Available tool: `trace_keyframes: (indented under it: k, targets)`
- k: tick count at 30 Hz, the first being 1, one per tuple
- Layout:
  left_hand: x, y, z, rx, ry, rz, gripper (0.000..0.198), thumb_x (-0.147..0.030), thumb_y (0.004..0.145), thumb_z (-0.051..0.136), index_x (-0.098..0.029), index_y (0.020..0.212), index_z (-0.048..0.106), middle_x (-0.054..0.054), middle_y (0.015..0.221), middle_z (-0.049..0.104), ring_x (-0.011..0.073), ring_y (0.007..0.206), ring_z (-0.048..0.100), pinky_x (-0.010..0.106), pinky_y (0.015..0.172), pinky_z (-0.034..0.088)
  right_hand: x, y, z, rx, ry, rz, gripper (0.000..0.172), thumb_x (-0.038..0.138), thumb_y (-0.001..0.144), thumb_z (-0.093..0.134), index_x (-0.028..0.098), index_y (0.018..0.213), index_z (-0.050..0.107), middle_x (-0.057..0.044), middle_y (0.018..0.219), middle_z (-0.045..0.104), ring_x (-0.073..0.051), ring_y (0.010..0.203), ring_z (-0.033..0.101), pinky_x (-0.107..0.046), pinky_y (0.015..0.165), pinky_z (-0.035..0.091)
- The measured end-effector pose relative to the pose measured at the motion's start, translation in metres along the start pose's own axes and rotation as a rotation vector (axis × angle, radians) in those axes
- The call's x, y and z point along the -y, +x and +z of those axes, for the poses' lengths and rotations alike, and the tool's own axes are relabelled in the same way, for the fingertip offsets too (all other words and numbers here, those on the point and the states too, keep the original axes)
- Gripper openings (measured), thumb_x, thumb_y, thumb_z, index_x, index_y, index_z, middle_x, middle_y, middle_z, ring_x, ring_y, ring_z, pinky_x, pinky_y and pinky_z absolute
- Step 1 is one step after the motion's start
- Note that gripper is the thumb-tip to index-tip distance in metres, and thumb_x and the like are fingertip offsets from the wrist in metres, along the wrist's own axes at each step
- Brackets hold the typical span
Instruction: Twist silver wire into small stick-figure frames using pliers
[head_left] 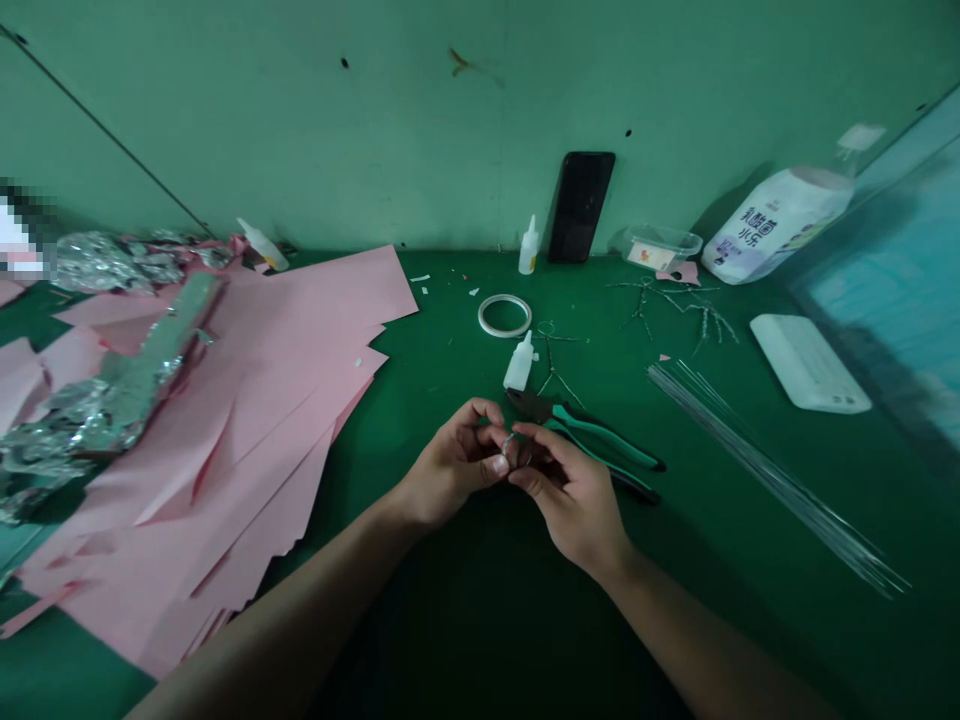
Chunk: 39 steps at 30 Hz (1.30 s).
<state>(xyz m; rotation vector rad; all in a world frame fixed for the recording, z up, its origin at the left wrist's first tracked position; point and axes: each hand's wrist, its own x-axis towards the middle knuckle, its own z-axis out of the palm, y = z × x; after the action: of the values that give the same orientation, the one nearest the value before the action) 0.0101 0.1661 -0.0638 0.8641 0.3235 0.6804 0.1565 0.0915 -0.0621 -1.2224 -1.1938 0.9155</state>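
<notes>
Head view, live: left hand (pixel 452 465) and right hand (pixel 574 497) close their fingers on a small silver wire loop (pixel 508 446), pinching it steady, with green-handled steel pliers (pixel 592 440) handy at two o'clock.

**Shiny metal meets matt paper on the bench!**

Look at that silvery wire loop (pixel 508 444), thin and bright, and just beside it the pliers (pixel 589 437), dark metal up front, glossy green plastic on the grips. Over to the left, crumpled aluminium foil (pixel 97 405) glitters, rough and deeply creased, against smooth matt pink paper (pixel 225 450). Underneath, a matt green rubber mat (pixel 420 400) spreads out, while a bundle of slim metal rods (pixel 772 475) gleams on the right. Up top, a glossy black phone (pixel 580 207) catches the light, and a white plastic glue bottle (pixel 519 365) shows a smooth, faintly shiny finish.
</notes>
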Motion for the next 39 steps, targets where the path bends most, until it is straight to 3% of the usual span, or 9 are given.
trace_keyframes:
  k: [7, 12, 15, 18, 22, 25, 30, 39]
  targets:
    - [0.000, 0.000, 0.003, -0.042, -0.003, -0.026, 0.025, -0.012, 0.082, 0.069, -0.019, 0.100, 0.053, 0.000, 0.082, 0.058, 0.0105, 0.078, 0.056, 0.024, 0.074, 0.043, -0.003, 0.002, -0.005, 0.027, -0.219, -0.163, 0.031, 0.020, 0.088, 0.063, 0.024, 0.119, 0.060, -0.005, 0.102, 0.070, -0.018, 0.091, 0.066, -0.032, 0.079, 0.056]
    - [-0.005, 0.000, 0.006, -0.102, 0.014, -0.058, 0.029, -0.019, 0.080, 0.073, -0.018, 0.104, 0.056, 0.001, 0.080, 0.060, 0.0120, 0.074, 0.058, 0.025, 0.070, 0.045, 0.000, 0.001, -0.008, 0.094, -0.162, -0.105, 0.033, 0.023, 0.092, 0.057, 0.026, 0.125, 0.056, -0.006, 0.111, 0.065, -0.019, 0.097, 0.064, -0.036, 0.083, 0.055]
    - [-0.005, 0.000, 0.006, -0.137, 0.012, -0.061, 0.033, -0.015, 0.076, 0.076, -0.019, 0.103, 0.057, 0.000, 0.078, 0.062, 0.0113, 0.072, 0.059, 0.023, 0.068, 0.047, 0.001, 0.000, -0.008, 0.114, -0.168, -0.086, 0.038, 0.027, 0.092, 0.056, 0.028, 0.130, 0.053, -0.007, 0.110, 0.062, -0.020, 0.095, 0.063, -0.037, 0.079, 0.056]
    - [-0.003, 0.001, 0.006, -0.197, 0.033, -0.066, 0.031, -0.012, 0.074, 0.077, -0.018, 0.099, 0.059, 0.000, 0.077, 0.063, 0.0096, 0.070, 0.060, 0.022, 0.067, 0.048, 0.000, 0.001, -0.009, 0.047, -0.257, -0.103, 0.045, 0.031, 0.087, 0.065, 0.027, 0.130, 0.052, -0.007, 0.104, 0.062, -0.020, 0.089, 0.061, -0.036, 0.074, 0.056]
    - [-0.003, 0.002, 0.005, -0.230, 0.047, -0.104, 0.034, -0.011, 0.071, 0.079, -0.016, 0.101, 0.063, -0.001, 0.070, 0.065, 0.0104, 0.067, 0.062, 0.023, 0.069, 0.050, -0.002, 0.005, -0.010, 0.004, -0.343, -0.160, 0.039, 0.030, 0.084, 0.070, 0.025, 0.121, 0.058, -0.003, 0.090, 0.061, -0.017, 0.077, 0.058, -0.033, 0.066, 0.053]
    - [-0.005, 0.002, 0.005, -0.222, 0.039, -0.129, 0.038, -0.011, 0.072, 0.078, -0.015, 0.106, 0.064, 0.001, 0.073, 0.066, 0.0115, 0.069, 0.063, 0.025, 0.072, 0.051, -0.002, 0.007, -0.012, 0.037, -0.352, -0.205, 0.033, 0.024, 0.086, 0.068, 0.024, 0.117, 0.059, -0.003, 0.088, 0.060, -0.016, 0.075, 0.058, -0.033, 0.067, 0.054]
    - [-0.002, 0.002, 0.004, -0.221, 0.034, -0.112, 0.028, -0.016, 0.079, 0.074, -0.012, 0.104, 0.064, 0.004, 0.078, 0.068, 0.0125, 0.072, 0.064, 0.024, 0.070, 0.050, -0.001, 0.007, -0.013, 0.074, -0.386, -0.266, 0.031, 0.019, 0.090, 0.061, 0.025, 0.120, 0.058, -0.004, 0.089, 0.061, -0.016, 0.075, 0.059, -0.034, 0.069, 0.056]
    - [-0.001, 0.001, 0.002, -0.292, 0.101, -0.169, 0.037, -0.019, 0.074, 0.079, -0.012, 0.107, 0.062, 0.006, 0.077, 0.073, 0.0155, 0.070, 0.070, 0.027, 0.072, 0.053, -0.005, 0.006, -0.013, 0.093, -0.500, -0.280, 0.035, 0.021, 0.090, 0.061, 0.023, 0.125, 0.055, -0.006, 0.091, 0.060, -0.018, 0.076, 0.059, -0.034, 0.068, 0.055]
